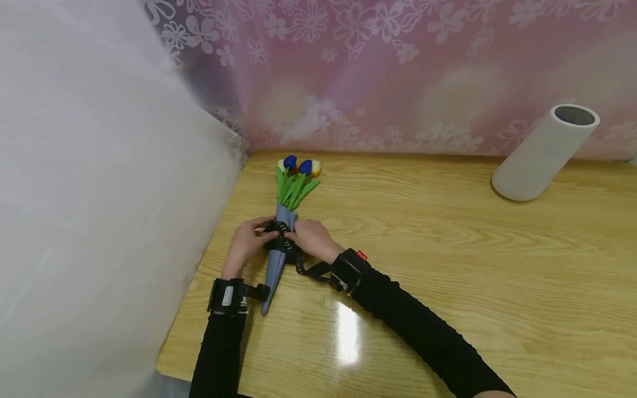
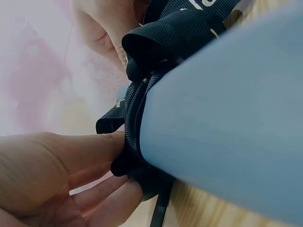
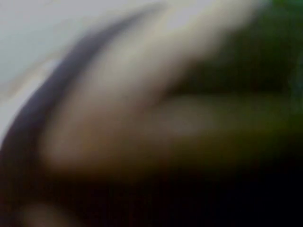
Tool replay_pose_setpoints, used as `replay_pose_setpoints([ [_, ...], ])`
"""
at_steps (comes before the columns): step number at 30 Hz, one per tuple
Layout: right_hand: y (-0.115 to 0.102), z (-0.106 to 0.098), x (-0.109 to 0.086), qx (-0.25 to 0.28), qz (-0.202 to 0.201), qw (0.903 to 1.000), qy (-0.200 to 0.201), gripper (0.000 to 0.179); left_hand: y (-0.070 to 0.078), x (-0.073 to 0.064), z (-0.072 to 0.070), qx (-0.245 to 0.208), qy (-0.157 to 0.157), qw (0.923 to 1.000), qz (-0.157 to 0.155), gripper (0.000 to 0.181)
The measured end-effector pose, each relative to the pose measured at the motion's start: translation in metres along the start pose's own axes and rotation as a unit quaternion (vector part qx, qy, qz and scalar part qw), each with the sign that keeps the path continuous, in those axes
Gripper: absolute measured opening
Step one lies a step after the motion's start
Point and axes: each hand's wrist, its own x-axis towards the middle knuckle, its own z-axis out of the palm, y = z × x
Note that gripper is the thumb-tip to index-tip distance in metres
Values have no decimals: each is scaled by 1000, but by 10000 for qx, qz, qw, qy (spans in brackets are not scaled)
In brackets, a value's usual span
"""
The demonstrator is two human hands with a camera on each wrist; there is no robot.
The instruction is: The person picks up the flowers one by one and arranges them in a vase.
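A small bouquet of blue and whitish tulips with green leaves lies on the table, its stems in a tapering blue-grey wrapper. Black ribbon with pale lettering circles the wrapper's middle in loops, and one tail trails towards the right wrist. From the left side, my left hand pinches the ribbon between thumb and fingers. Opposite it, my right hand grips the ribbon at the wrapper's right edge, fingers curled. The right wrist view is too dark and blurred to show that grip.
A white slant-cut vase leans at the back right of the wooden table. Behind the table hangs a pink flowered curtain. White sheeting borders the left edge.
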Motion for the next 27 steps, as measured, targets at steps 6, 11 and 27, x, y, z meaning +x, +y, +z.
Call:
replay_pose_setpoints([
  [6,9,-5,-9,-155,19,9999,5,44,8,1,12,112,16,9998,142,48],
  [11,18,-8,-15,-310,105,9995,-19,45,17,2,20,264,-12,9994,237,47],
  [27,58,-39,-59,-817,453,9955,-174,43,60,8,73,277,-299,9966,713,44],
])
